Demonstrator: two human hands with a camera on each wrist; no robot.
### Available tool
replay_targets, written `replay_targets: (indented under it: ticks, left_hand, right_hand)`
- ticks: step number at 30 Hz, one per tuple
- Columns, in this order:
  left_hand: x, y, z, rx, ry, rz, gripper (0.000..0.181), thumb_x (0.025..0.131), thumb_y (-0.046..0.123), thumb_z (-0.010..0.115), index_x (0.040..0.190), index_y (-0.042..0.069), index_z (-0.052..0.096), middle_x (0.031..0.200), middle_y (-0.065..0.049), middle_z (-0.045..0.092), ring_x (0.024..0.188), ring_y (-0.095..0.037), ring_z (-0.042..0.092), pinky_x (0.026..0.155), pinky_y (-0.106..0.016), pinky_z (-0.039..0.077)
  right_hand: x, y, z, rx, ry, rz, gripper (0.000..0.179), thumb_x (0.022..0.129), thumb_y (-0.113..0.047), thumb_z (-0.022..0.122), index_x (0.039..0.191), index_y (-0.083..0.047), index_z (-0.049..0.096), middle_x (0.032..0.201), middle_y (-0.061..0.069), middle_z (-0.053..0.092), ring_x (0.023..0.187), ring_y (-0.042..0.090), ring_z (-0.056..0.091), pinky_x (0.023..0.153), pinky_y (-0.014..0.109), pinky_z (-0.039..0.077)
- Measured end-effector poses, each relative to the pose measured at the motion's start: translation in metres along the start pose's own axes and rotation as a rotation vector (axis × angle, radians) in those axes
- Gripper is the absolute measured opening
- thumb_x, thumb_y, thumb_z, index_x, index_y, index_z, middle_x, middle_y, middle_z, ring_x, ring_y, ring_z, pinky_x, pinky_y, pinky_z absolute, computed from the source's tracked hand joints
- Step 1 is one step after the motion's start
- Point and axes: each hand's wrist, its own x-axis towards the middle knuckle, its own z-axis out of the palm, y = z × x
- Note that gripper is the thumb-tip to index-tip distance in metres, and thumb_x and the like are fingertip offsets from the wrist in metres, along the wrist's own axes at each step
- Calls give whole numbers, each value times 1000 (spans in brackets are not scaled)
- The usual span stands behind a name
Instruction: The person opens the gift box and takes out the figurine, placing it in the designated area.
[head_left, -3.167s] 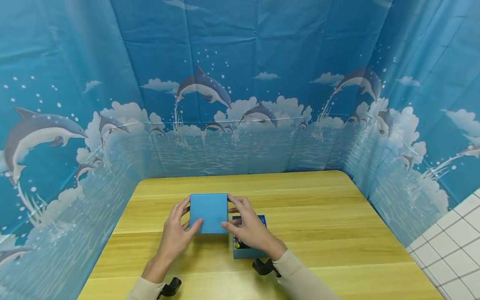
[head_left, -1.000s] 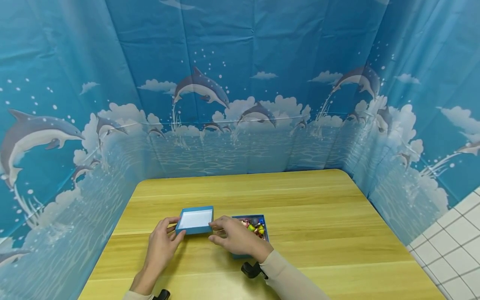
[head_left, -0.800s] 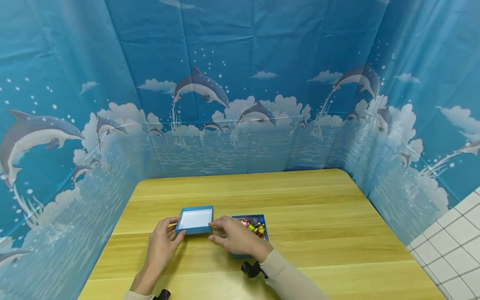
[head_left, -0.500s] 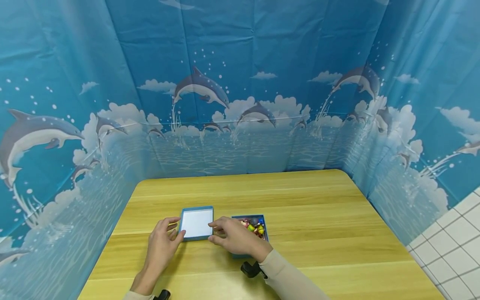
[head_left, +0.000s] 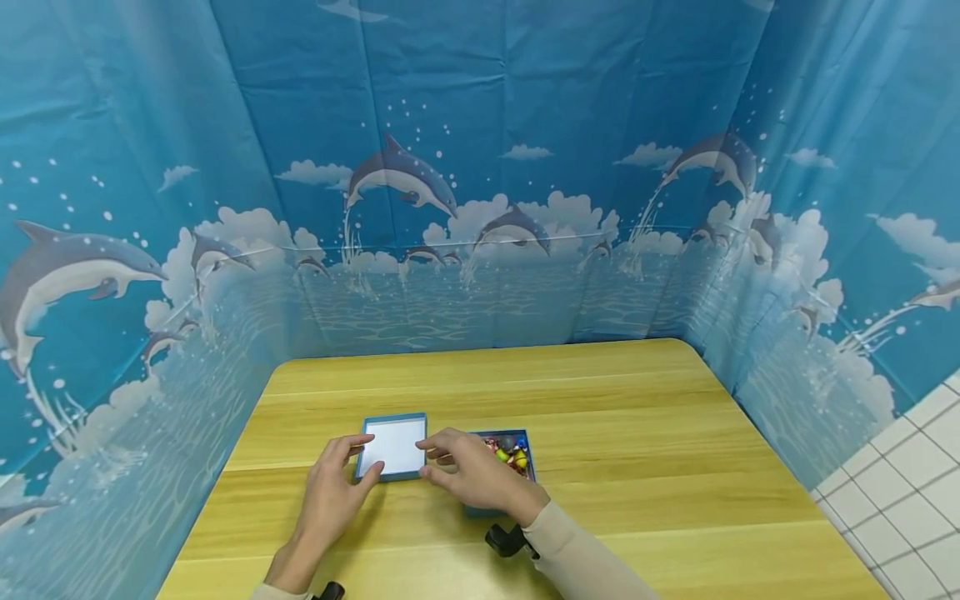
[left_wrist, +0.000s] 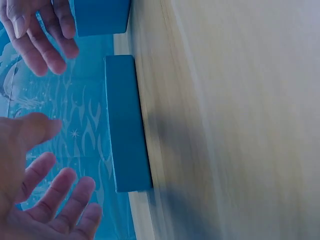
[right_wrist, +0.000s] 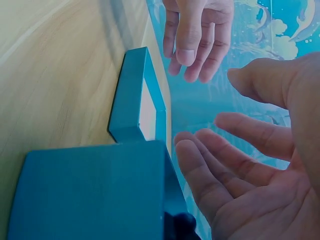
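Note:
A blue box lid [head_left: 393, 447] lies on the table with its white inside facing up. My left hand [head_left: 330, 487] hovers over its left side, fingers apart and holding nothing. At its right edge is my right hand [head_left: 476, 475], also loosely spread. Both wrist views show the lid's blue side wall [left_wrist: 129, 125] standing on the wood, with gaps between it and the fingers. Right of the lid stands the blue box [right_wrist: 90, 195], partly hidden behind my right hand and wrist. Small shiny colourful pieces [head_left: 517, 457], resembling wrapped sweets, fill it; several are hidden.
The wood-patterned table [head_left: 637, 467] extends behind and to the right of the box. A blue dolphin-print curtain [head_left: 480, 308] hangs along its back and sides. White floor tiles [head_left: 900, 492] show at far right.
The lid was held up blue side out, then turned white inside up and lowered flat onto the table. Both hands have let go, and my left hand has shifted slightly right over it.

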Motion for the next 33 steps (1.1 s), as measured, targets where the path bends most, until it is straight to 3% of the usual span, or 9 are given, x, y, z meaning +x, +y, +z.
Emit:
replay_targets:
  ticks: [8, 12, 16, 23, 27, 33]
  left_hand:
    - [-1, 12, 8, -56, -52, 73, 52, 99, 15, 96, 146, 9, 74, 141, -13, 75, 130, -43, 77, 108, -66, 64]
    - [-3, 18, 14, -84, -71, 116, 55, 97, 14, 97, 146, 9, 74, 141, -13, 75, 128, -42, 77, 106, -67, 65]
    - [-5, 23, 20, -102, -94, 137, 56, 97, 15, 98, 147, 13, 73, 144, -11, 74, 129, -40, 77, 106, -67, 65]
    - [-6, 33, 28, -138, -183, 141, 61, 100, 26, 95, 154, 14, 69, 153, -8, 69, 136, -36, 74, 112, -67, 62]
    - [-7, 38, 32, -136, -217, 146, 65, 101, 33, 95, 158, 18, 66, 156, -6, 67, 138, -33, 73, 112, -63, 63]
    - [-11, 44, 36, -136, -242, 165, 69, 101, 39, 94, 161, 22, 63, 158, -6, 65, 138, -30, 71, 109, -58, 63]
  right_hand:
    - [-10, 1, -13, -25, 63, -79, 42, 120, -30, 69, 159, -13, 70, 155, 12, 74, 138, 37, 77, 112, 45, 67]
    - [-16, 2, -20, -44, 89, -113, 39, 120, -26, 70, 157, -13, 72, 151, 11, 76, 135, 33, 77, 111, 48, 67]
    - [-23, 3, -25, -54, 98, -117, 39, 120, -28, 70, 155, -14, 73, 151, 10, 76, 131, 28, 78, 111, 50, 67]
    - [-32, 7, -34, -30, 97, -102, 38, 120, -27, 70, 155, -14, 73, 153, 9, 75, 130, 34, 79, 111, 51, 67]
    - [-36, 10, -38, -72, 106, -112, 36, 120, -25, 70, 154, -15, 74, 146, 7, 78, 126, 28, 80, 106, 48, 69]
    - [-44, 11, -45, -88, 92, -115, 36, 120, -26, 70, 153, -14, 74, 141, 3, 79, 107, 15, 74, 94, 42, 67]
